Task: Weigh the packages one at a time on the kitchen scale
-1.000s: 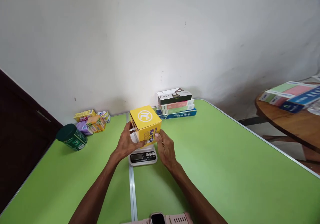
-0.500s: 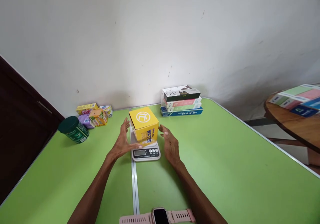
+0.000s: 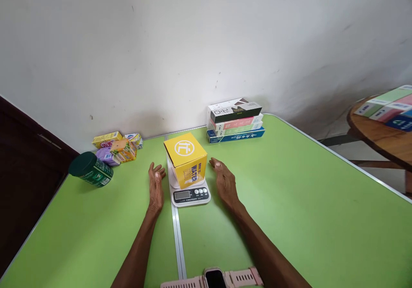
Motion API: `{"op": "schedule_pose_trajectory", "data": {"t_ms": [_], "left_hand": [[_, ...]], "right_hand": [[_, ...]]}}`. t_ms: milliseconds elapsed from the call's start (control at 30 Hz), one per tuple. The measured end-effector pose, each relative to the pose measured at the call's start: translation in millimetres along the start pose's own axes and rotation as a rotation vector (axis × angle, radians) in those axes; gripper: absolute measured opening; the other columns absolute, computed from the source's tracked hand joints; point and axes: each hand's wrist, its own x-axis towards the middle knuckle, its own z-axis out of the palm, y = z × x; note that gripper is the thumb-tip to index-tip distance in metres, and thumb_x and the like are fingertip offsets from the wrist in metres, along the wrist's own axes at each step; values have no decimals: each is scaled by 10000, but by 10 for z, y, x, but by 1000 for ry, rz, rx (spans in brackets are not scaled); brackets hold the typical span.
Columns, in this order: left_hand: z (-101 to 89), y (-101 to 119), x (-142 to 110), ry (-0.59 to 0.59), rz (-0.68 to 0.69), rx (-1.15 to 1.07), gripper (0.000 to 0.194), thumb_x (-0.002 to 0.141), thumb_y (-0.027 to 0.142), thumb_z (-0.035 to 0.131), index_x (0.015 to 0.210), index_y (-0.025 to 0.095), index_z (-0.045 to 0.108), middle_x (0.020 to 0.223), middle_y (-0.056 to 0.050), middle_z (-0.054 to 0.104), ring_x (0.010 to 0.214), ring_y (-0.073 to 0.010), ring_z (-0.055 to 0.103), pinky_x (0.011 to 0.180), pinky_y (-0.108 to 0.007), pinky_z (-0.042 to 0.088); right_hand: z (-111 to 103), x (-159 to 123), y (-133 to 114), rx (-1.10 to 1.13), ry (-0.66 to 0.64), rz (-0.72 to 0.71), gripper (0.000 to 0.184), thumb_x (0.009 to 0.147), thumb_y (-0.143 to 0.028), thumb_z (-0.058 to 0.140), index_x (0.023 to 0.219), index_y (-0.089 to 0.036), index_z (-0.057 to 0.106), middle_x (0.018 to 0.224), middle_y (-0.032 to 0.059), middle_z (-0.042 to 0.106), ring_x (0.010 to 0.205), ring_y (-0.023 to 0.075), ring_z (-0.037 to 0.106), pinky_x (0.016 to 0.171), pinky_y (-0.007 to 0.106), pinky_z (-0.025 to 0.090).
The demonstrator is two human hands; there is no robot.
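Yellow box (image 3: 186, 159): where is it sitting rel. to grip?

It's resting on the wht. scale (image 3: 206, 198), btwn. L hand (image 3: 156, 190) & R hand (image 3: 226, 184), touching neither.

Grip status?

Released. Both hands are hovering empty, palms facing inward: L hand near box's L side, R hand near its R side.

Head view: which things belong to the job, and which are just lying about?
Likely in the job:
yellow WATER box
digital scale
left hand
right hand

Apparently lying about:
green canister
small cartons
stacked flat boxes
pink-strapped smartwatch
boxes on wooden table
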Motion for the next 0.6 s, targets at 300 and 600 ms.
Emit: {"op": "schedule_pose_trajectory", "data": {"t_ms": [300,600], "left_hand": [[9,41,-7,13,-15,35,839,979,792,361,1606,239,295,1485,-180,529,1319,-283,620,1154,-501,477],[392,529,-501,-67,295,330,902,1003,623,477,1690,214,60,1758,-172,127,1643,-348,99,1336,-568,126]], "right_hand": [[-13,22,23,6,-16,-16,691,1039,-713,344,1248,-195,750,1314,182,738,1247,340,678,1117,547,495],[88,-204,-420,28,-52,-289,555,1077,-576,361,1411,-227,635,1414,138,679,1305,318,627,1044,488,538]]}}
